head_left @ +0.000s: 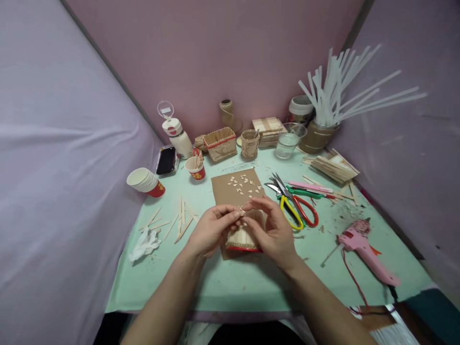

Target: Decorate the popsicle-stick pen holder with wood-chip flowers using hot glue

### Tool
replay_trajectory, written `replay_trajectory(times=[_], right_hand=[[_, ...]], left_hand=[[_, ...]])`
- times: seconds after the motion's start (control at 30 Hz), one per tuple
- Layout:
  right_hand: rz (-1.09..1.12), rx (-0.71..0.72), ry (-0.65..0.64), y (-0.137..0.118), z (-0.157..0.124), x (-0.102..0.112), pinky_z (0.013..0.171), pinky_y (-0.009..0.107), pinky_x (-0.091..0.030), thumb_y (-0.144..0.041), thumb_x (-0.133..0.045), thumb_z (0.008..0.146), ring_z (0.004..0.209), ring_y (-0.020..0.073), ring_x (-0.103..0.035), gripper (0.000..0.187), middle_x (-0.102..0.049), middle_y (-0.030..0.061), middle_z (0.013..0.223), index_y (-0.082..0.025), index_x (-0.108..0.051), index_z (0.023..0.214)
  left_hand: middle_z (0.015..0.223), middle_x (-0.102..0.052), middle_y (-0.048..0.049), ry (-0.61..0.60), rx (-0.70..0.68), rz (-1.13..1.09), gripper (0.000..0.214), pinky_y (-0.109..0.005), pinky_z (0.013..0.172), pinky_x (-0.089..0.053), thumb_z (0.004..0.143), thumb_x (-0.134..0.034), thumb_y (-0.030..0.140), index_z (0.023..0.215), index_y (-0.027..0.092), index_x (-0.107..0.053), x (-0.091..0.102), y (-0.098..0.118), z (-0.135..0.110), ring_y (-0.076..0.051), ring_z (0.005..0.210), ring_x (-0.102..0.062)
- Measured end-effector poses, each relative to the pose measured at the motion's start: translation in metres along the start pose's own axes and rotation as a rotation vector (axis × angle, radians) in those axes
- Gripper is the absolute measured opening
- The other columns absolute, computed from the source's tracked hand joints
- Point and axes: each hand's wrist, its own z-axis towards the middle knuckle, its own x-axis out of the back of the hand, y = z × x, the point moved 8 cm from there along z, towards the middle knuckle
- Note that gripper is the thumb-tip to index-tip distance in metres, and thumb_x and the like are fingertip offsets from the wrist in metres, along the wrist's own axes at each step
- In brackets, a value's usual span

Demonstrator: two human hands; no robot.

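- We are pinching what looks like a small pale piece [242,210] between the thumb and forefinger of our left hand [215,224], just over the near part of the cardboard sheet [220,186].
- We are bringing our right hand [276,230] close beside it, thumb and forefinger slightly apart and the other fingers curving; whether these fingertips are also gripping the piece, we cannot tell.
- The stick-built object [243,236] is lying under our hands, on the near part of the cardboard sheet, and our fingers are hiding its far part.
- As far as we are judging, its slats are already joined, and a braided trim [247,246] and a red strip [245,249] are already edging it.
- Many petal-like chips [241,184] are lying loose on the far part of the cardboard sheet, so that portion is seemingly remaining unattached; whether any are sitting on the object, we cannot see.
- The object's red edge is facing us, running roughly left to right, while its slats are running away from us; its long axis is staying uncertain under our hands.
- Scissors [304,207] are lying right of the cardboard sheet, a pink glue gun [364,251] is resting farther right, and a red-banded basket [222,146] is standing beyond it.
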Motion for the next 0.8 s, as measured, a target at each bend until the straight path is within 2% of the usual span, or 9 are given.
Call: replay_trajectory(times=[0.13,0.27,0.37,0.47,0.53,0.6,0.8], right_hand=[[0.134,-0.056,0.017,0.003,-0.001,-0.003,0.088,0.041,-0.052,-0.016,-0.063,0.082,0.097,0.0196,-0.065,0.037,-0.067,0.0037,0.099,-0.028,-0.052,0.115],[0.248,-0.076,0.077,0.001,-0.001,-0.002,0.08,0.034,-0.055,-0.014,-0.064,0.082,0.09,0.0168,-0.066,0.036,-0.067,0.0022,0.095,-0.028,-0.052,0.113],[0.116,-0.041,0.098,-0.001,-0.002,0.0,0.083,0.038,-0.055,-0.015,-0.063,0.082,0.091,0.0187,-0.067,0.037,-0.067,0.0024,0.093,-0.027,-0.051,0.115],[-0.139,0.091,0.108,-0.013,-0.003,0.001,0.096,0.049,-0.047,-0.015,-0.062,0.083,0.092,0.0211,-0.067,0.037,-0.069,0.0025,0.092,-0.027,-0.05,0.117],[-0.26,0.192,0.109,-0.023,-0.003,0.001,0.101,0.052,-0.042,-0.014,-0.061,0.084,0.092,0.0212,-0.066,0.039,-0.07,0.0023,0.091,-0.026,-0.049,0.119],[-0.328,0.26,0.103,-0.03,-0.003,-0.001,0.1,0.051,-0.043,-0.013,-0.061,0.084,0.094,0.0211,-0.064,0.042,-0.07,0.0026,0.091,-0.025,-0.047,0.121],[-0.361,0.333,0.074,-0.037,-0.003,-0.005,0.097,0.048,-0.046,-0.012,-0.06,0.085,0.095,0.0206,-0.063,0.044,-0.068,0.0038,0.093,-0.024,-0.045,0.124]], left_hand=[[0.065,-0.062,-0.0013,-0.012,0.019,-0.005,0.025,-0.02,0.058,-0.037,0.067,-0.079,0.031,0.08,0.011,-0.072,-0.001,-0.002,0.0,-0.006,0.057,-0.049],[0.066,-0.063,-0.0023,0.023,-0.028,0.065,0.025,-0.02,0.06,-0.039,0.07,-0.075,0.033,0.081,0.011,-0.071,0.0,0.004,-0.004,-0.007,0.059,-0.052],[0.074,-0.066,-0.0025,0.123,-0.11,0.116,0.024,-0.02,0.064,-0.042,0.069,-0.076,0.031,0.085,0.014,-0.069,0.005,0.014,-0.009,-0.009,0.066,-0.056],[0.078,-0.067,-0.0016,0.178,-0.151,0.145,0.024,-0.02,0.065,-0.044,0.067,-0.078,0.028,0.084,0.015,-0.066,0.006,0.02,-0.013,-0.01,0.071,-0.059],[0.076,-0.066,-0.0009,0.178,-0.141,0.137,0.025,-0.02,0.065,-0.044,0.066,-0.079,0.027,0.083,0.015,-0.065,0.006,0.019,-0.013,-0.009,0.07,-0.059],[0.074,-0.066,-0.0006,0.167,-0.121,0.111,0.026,-0.02,0.063,-0.044,0.065,-0.08,0.027,0.082,0.015,-0.064,0.006,0.016,-0.012,-0.009,0.067,-0.059],[0.076,-0.067,-0.0017,0.101,-0.063,0.003,0.03,-0.023,0.066,-0.046,0.061,-0.082,0.026,0.081,0.015,-0.063,0.008,0.008,-0.008,-0.01,0.067,-0.06]])
